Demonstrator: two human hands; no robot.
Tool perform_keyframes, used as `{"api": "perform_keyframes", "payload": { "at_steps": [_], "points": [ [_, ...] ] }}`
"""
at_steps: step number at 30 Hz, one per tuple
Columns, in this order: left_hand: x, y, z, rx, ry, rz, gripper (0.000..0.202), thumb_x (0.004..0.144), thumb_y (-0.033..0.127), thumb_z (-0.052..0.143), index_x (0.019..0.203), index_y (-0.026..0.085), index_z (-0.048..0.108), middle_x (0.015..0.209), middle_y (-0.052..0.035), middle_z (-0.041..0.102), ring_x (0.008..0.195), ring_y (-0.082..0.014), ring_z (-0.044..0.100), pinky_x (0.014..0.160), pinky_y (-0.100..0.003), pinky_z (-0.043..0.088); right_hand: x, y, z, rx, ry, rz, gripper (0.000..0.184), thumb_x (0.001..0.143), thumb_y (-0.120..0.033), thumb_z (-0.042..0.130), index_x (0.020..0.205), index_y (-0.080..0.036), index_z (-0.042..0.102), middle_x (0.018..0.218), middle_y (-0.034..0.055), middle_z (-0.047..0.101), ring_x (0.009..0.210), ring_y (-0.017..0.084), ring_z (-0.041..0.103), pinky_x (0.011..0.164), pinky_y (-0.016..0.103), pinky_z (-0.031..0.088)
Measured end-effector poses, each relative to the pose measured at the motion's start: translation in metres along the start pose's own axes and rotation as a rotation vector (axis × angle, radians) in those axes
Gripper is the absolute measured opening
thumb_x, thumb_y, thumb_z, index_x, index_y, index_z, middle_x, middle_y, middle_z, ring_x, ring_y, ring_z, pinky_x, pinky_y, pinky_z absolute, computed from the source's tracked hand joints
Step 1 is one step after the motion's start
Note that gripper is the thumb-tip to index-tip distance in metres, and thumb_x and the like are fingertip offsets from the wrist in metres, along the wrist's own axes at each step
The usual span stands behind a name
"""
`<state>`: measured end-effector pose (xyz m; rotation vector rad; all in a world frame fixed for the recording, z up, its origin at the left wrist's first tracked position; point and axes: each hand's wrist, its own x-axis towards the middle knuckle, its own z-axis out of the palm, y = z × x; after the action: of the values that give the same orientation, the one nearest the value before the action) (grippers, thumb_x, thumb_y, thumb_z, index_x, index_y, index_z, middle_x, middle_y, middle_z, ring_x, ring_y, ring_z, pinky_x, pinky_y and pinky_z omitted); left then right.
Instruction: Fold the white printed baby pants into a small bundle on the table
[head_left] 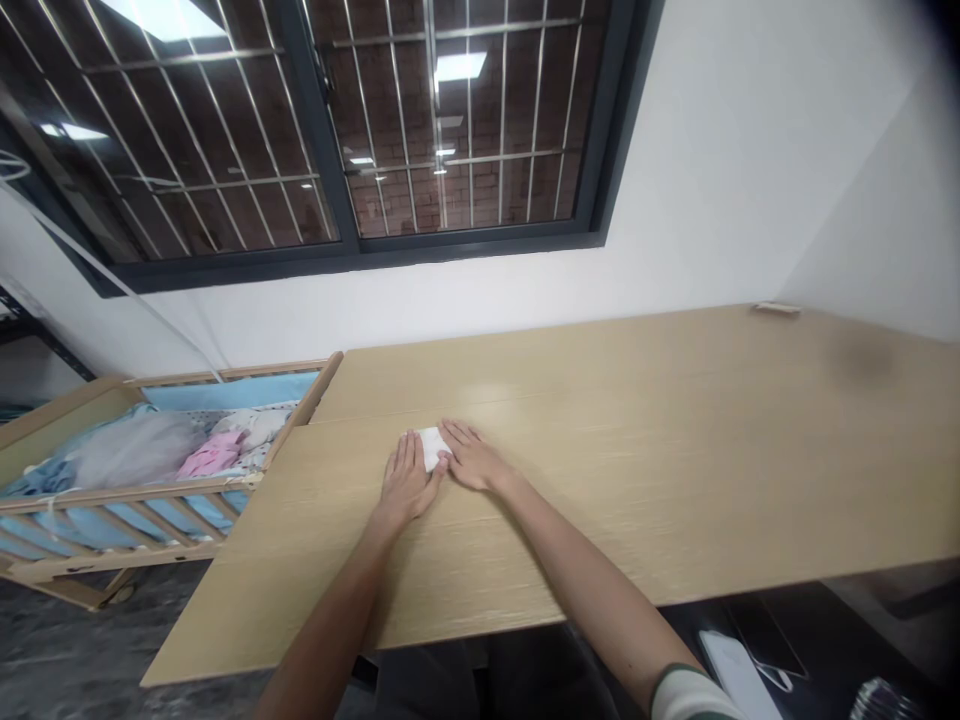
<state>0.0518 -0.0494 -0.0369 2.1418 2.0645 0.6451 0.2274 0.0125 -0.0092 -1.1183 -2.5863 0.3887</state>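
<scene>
A small white folded cloth (432,445) lies on the light wooden table (675,460), partly covered by both hands. My left hand (406,482) rests flat on the table with its fingers stretched over the cloth's left edge. My right hand (469,458) lies flat too, fingers spread, pressing on the cloth's right side. The two hands meet at the thumbs just below the cloth.
A wooden baby cot (150,480) with blue lining and pink and grey garments stands at the table's left end. A barred window (337,130) fills the wall behind. A small flat object (777,309) lies at the table's far right edge.
</scene>
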Motion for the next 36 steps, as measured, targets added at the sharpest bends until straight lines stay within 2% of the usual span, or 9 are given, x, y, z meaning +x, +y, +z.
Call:
{"api": "perform_keyframes", "payload": {
  "at_steps": [3,6,11,15,20,24,27,30,36],
  "points": [
    [0.0,-0.003,-0.005,0.071,0.023,0.017,0.085,0.098,0.064,0.025,0.155,0.002,0.021,0.164,-0.0251,0.02,0.154,-0.0327,0.014,0.123,-0.047,0.014,-0.003,0.004,-0.006,0.019,-0.004,0.073,0.075,0.103,-0.057,0.02,0.161,-0.009,0.019,0.167,0.0152,0.016,0.155,0.026,0.009,0.124,0.047,0.009],
    [0.002,-0.007,-0.017,0.095,0.044,0.112,0.079,0.098,0.062,0.032,0.153,0.005,0.029,0.161,-0.0241,0.031,0.151,-0.0331,0.025,0.12,-0.048,0.021,-0.006,0.003,-0.014,0.007,0.084,0.019,0.073,0.102,-0.055,0.03,0.159,-0.01,0.026,0.167,0.0171,0.014,0.155,0.029,0.009,0.123,0.047,0.013],
    [0.005,-0.009,-0.032,0.059,-0.013,0.164,0.071,0.092,0.063,0.049,0.145,0.017,0.043,0.15,-0.0169,0.051,0.14,-0.0311,0.044,0.116,-0.047,0.029,-0.007,0.004,-0.021,0.006,0.124,-0.139,0.058,0.094,-0.044,0.054,0.144,-0.016,0.05,0.15,0.0177,0.048,0.139,0.031,0.042,0.117,0.047,0.025],
    [0.005,-0.009,-0.029,-0.016,-0.016,0.132,0.074,0.085,0.053,0.063,0.146,0.017,0.043,0.153,-0.0171,0.047,0.142,-0.0333,0.041,0.118,-0.048,0.025,-0.005,0.019,-0.015,0.084,0.08,-0.151,0.071,0.08,-0.027,0.063,0.148,-0.017,0.045,0.149,0.0165,0.049,0.138,0.033,0.043,0.117,0.049,0.026],
    [0.009,-0.009,-0.031,-0.12,0.047,0.128,0.044,0.087,0.026,0.056,0.13,0.017,0.056,0.139,-0.015,0.061,0.13,-0.0306,0.053,0.116,-0.048,0.028,0.002,0.032,-0.002,0.291,0.207,-0.119,0.063,0.078,-0.014,0.056,0.141,-0.019,0.051,0.141,0.0139,0.057,0.13,0.03,0.051,0.112,0.046,0.035],
    [0.013,-0.009,-0.046,-0.245,0.136,0.107,0.025,0.091,0.028,0.049,0.109,0.019,0.064,0.12,-0.015,0.069,0.121,-0.0314,0.059,0.11,-0.05,0.036,0.009,0.024,-0.004,0.573,0.321,-0.058,0.037,0.085,-0.021,0.056,0.122,-0.02,0.055,0.115,0.0086,0.067,0.107,0.024,0.062,0.096,0.04,0.047],
    [0.014,-0.008,-0.056,-0.398,0.167,0.09,0.026,0.094,0.038,0.047,0.104,0.019,0.061,0.111,-0.014,0.07,0.11,-0.0295,0.064,0.099,-0.046,0.047,0.013,0.013,-0.012,0.882,0.422,-0.003,0.029,0.087,-0.029,0.057,0.114,-0.022,0.051,0.098,0.0021,0.065,0.092,0.019,0.062,0.084,0.033,0.049],
    [0.013,-0.005,-0.056,-0.571,0.116,0.087,0.035,0.096,0.046,0.045,0.117,0.018,0.051,0.106,-0.0115,0.073,0.097,-0.0239,0.071,0.082,-0.036,0.055,0.015,0.006,-0.02,1.066,0.472,0.091,0.033,0.083,-0.031,0.061,0.113,-0.023,0.049,0.081,-0.0039,0.06,0.076,0.016,0.06,0.071,0.028,0.048],
    [0.005,0.0,-0.04,-0.616,-0.07,0.034,0.053,0.093,0.04,0.053,0.136,0.015,0.033,0.087,-0.0056,0.075,0.075,-0.0203,0.073,0.067,-0.031,0.056,0.015,0.011,-0.016,1.086,0.523,0.337,0.05,0.077,-0.041,0.072,0.117,-0.024,0.046,0.07,-0.0077,0.057,0.06,0.015,0.059,0.056,0.025,0.046]
  ]
}}
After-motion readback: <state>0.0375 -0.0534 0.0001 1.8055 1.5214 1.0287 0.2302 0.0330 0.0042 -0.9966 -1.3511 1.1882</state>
